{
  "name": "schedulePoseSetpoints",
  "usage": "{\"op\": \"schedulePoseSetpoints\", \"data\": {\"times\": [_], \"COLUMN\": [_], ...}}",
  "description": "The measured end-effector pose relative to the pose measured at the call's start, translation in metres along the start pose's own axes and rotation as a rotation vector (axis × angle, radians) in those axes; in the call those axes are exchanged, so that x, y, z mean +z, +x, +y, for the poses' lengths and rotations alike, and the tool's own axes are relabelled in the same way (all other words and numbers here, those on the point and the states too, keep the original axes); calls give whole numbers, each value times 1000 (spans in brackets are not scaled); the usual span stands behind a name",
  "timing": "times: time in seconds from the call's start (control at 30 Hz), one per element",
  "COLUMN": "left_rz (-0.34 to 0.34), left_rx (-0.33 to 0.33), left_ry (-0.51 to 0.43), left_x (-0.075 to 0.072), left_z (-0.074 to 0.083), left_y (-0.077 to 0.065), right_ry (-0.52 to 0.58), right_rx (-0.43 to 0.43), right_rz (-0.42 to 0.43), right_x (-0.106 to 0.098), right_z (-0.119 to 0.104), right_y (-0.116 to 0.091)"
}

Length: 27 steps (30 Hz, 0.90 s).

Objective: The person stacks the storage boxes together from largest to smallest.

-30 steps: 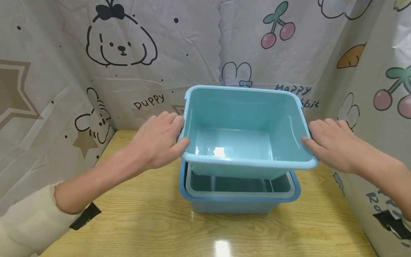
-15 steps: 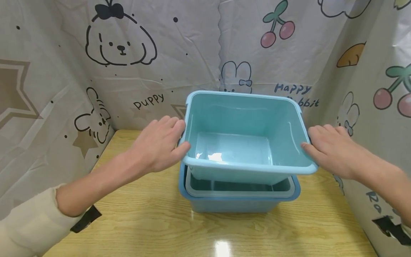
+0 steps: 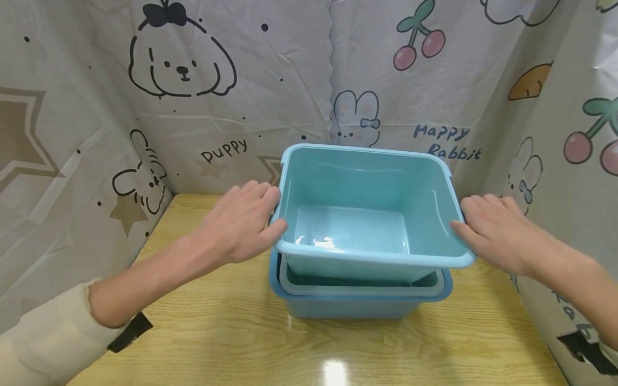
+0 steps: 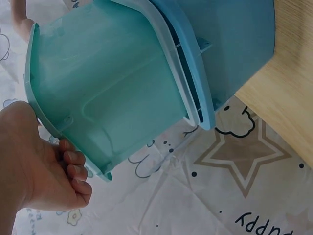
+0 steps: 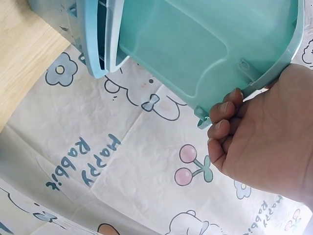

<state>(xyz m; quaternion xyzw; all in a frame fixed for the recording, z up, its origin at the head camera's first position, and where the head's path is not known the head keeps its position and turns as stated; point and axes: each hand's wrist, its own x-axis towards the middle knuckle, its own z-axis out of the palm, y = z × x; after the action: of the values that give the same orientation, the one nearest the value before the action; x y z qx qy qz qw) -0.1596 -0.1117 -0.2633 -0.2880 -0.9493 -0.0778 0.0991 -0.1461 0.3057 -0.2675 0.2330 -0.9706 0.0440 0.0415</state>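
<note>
A light turquoise plastic bin (image 3: 352,228) is held level by its two short ends, its lower part inside a nested pair of bins. My left hand (image 3: 246,222) grips the left rim, thumb on top; the left wrist view shows its fingers (image 4: 76,171) curled under the edge. On the opposite rim my right hand (image 3: 497,230) does the same, its fingers (image 5: 225,115) hooked beneath in the right wrist view. Below, a pale grey-blue bin (image 3: 362,291) sits within a darker blue bin (image 3: 345,310) on the table. The turquoise bin's inside holds nothing.
The wood-grain table (image 3: 232,332) runs under the stack, with bare surface in front and to the left. A printed cloth (image 3: 289,64) with cartoon drawings hangs behind and along both sides. My right forearm is close to the right-hand cloth (image 3: 584,214).
Both hands have lowered the turquoise bin, and it sits deeper in the grey-blue bin than before. The two lower bins have stayed in place.
</note>
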Motion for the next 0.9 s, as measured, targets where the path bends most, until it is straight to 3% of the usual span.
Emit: {"op": "schedulePoseSetpoints", "data": {"times": [0.57,0.9], "left_rz": [-12,-19], "left_rx": [13,12], "left_ry": [-12,-24], "left_x": [16,28], "left_z": [0,-3], "left_y": [-2,-4], "right_ry": [25,39], "right_rx": [7,34], "right_rz": [-1,-47], "right_x": [18,26], "right_z": [1,0], "right_y": [-6,-5]}}
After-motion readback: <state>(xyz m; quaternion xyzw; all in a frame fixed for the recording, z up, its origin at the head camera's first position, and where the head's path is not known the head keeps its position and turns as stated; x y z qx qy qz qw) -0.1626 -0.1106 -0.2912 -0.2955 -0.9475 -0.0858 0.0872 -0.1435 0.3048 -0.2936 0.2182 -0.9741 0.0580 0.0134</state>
